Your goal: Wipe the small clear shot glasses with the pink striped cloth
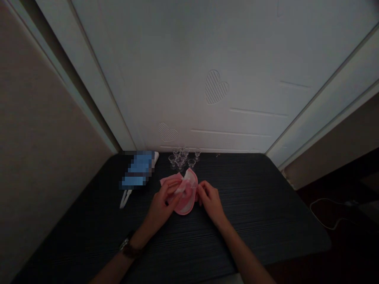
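A pink cloth with whitish patches and a rounded, stitched-looking rim is bunched above the table. My left hand grips it from the left, fingers folded over its upper part. From the right side, my right hand pinches at the cloth's edge with thumb and fingers closed. Something pale and see-through shows between the hands, too dim to name. Just beyond the cloth stand several small clear stemmed cups, most in a tight cluster. One clear cup stands apart at the cluster's right.
The dark wood-grain table meets a white panel with embossed hearts at its back. At the left lies a white-edged object with a blurred blue face and a white loop. A white cable hangs beyond the right edge.
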Motion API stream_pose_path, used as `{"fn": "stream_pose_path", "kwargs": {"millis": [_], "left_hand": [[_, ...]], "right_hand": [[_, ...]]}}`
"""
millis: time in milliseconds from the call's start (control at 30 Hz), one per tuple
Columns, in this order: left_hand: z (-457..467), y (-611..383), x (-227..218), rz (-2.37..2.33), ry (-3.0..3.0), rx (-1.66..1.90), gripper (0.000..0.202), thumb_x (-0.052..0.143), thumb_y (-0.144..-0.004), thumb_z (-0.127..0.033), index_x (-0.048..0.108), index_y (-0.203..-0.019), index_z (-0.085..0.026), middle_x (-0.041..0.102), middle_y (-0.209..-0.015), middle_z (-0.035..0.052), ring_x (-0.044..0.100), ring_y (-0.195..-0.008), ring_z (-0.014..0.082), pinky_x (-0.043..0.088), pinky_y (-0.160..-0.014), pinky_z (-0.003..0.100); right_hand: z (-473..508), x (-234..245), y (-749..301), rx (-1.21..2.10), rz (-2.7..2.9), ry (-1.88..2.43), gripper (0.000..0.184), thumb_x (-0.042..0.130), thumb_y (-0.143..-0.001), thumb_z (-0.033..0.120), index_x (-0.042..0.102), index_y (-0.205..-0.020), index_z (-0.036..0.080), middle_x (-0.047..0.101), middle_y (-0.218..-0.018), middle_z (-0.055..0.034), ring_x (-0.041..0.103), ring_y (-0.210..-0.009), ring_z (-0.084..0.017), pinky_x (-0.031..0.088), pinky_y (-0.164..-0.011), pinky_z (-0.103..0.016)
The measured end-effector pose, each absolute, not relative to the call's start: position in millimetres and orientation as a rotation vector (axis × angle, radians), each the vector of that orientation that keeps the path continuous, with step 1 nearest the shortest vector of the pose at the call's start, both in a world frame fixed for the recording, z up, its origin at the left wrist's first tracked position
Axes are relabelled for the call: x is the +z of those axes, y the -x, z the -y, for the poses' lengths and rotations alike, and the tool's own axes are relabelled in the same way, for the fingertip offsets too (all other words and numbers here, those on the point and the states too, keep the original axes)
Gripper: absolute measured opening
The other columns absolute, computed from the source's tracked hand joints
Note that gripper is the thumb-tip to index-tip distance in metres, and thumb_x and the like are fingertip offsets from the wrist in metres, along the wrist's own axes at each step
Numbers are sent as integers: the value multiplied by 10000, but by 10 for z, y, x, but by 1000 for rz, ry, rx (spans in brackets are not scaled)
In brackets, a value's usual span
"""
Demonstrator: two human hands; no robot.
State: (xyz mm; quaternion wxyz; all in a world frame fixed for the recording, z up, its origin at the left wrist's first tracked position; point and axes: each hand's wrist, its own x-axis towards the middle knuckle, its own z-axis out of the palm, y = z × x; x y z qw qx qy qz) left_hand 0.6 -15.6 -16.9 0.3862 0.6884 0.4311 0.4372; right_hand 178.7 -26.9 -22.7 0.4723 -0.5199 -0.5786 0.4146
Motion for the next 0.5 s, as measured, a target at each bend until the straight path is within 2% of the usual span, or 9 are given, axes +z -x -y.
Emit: {"fn": "stream_pose_path", "kwargs": {"millis": [167,300,367,500], "left_hand": [[166,-5,-122,-1070,-1779,1093,394,528,-844,-277,458,-1227,-213,495,-1326,103,486,-1206,221,419,-981,361],[174,-23,-107,-1070,-1702,1127,372,491,-863,-291,471,-1226,-210,523,-1305,98,508,-1186,220,405,-991,359],[170,-16,-123,-1137,-1629,1195,358,491,-864,-300,468,-1208,-205,564,-1250,98,570,-1107,215,447,-937,344],[139,47,-178,-1330,-1426,1403,331,542,-828,-326,461,-1124,-200,644,-1052,73,654,-876,199,519,-703,284]], "right_hand": [[203,-305,-1778,1391,1303,1082,342,359,-887,419,459,-658,185,550,-496,32,420,-333,-68,299,-356,-183],[181,-343,-1774,1458,1259,1038,351,346,-886,417,451,-646,183,530,-469,38,414,-324,-64,299,-344,-173],[191,-331,-1770,1476,1253,1033,347,341,-891,409,449,-649,185,523,-466,40,409,-328,-66,302,-348,-177],[249,-234,-1762,1528,1262,951,349,336,-906,407,450,-660,187,515,-501,33,415,-376,-72,316,-383,-190]]}}
